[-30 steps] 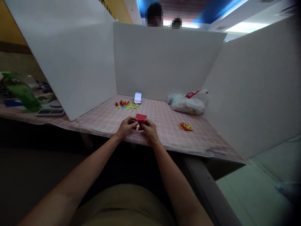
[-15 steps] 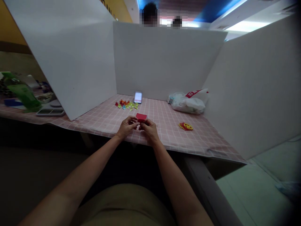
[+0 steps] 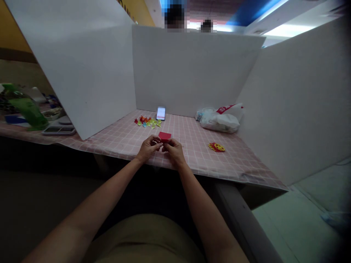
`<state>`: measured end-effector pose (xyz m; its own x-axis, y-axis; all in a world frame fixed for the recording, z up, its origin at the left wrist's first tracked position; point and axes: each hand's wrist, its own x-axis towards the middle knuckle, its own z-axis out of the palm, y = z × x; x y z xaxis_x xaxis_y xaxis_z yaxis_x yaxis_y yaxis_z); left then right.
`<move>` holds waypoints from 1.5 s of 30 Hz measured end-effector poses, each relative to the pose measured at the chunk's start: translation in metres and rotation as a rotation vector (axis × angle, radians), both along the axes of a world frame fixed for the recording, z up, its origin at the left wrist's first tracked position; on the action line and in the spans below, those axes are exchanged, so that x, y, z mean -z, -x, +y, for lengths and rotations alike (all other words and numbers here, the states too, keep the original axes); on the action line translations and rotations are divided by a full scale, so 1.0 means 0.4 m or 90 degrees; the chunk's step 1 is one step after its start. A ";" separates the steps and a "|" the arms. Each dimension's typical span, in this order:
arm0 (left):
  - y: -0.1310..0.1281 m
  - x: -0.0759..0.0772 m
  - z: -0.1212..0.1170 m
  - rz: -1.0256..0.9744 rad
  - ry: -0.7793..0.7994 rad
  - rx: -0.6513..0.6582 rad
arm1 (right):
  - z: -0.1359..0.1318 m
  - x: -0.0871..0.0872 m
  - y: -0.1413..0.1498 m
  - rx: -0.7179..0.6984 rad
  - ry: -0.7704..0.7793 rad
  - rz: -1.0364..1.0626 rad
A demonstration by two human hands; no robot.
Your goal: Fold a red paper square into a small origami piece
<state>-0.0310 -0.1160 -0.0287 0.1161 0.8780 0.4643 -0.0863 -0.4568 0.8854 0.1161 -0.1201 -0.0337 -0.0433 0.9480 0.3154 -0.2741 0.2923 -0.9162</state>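
A small sheet of red paper, seemingly folded, is pinched between both hands just above the near part of the table. My left hand grips its left edge with thumb and fingers. On the right edge, my right hand holds it the same way. The lower side of the paper is partly hidden by my fingers. Beyond it lies a group of small folded paper pieces in red, orange, yellow and blue. A red and yellow cut-out rests to the right of my hands.
A phone stands against the back white panel. White plastic bags sit at the back right. Panels also enclose the left and right sides. Outside the left panel are a scale and a green bottle. Two people's heads show above the back panel.
Almost nothing differs. Both hands keep hold of the red paper in the same place, with only a very slight shift of the fingers.
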 end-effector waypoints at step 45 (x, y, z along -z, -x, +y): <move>0.008 0.009 0.005 -0.083 0.070 0.020 | -0.009 -0.011 -0.005 -0.049 -0.065 -0.028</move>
<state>-0.0342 -0.1139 -0.0322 0.0889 0.9210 0.3792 -0.2163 -0.3537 0.9100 0.1182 -0.1237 -0.0295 -0.1307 0.9047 0.4056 -0.2592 0.3637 -0.8947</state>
